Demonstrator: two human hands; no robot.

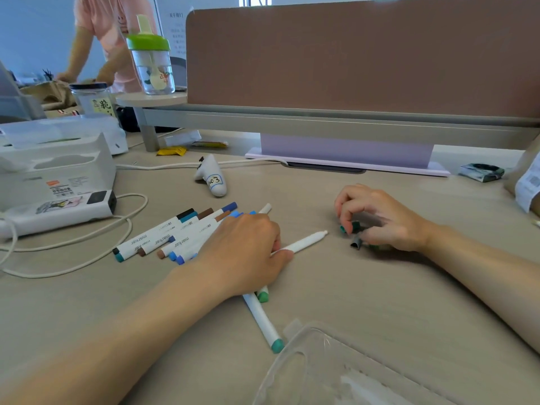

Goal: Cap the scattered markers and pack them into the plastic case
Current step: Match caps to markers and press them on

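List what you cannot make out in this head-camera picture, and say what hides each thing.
Head view:
- Markers: their count; the left hand covers part of the pile, and its own grip.
- Caps: how many; the right hand, pinching one, curls over them.
- Case: its near end, cut off by the bottom edge.

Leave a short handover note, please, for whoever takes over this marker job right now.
Left grip holds an uncapped marker on the desk. Right grip pinches a teal cap; a grey cap lies beside it.
Capped markers are piled at left; the plastic case lies at the near edge.
Done: several capped. Left: cap the rest, pack all.
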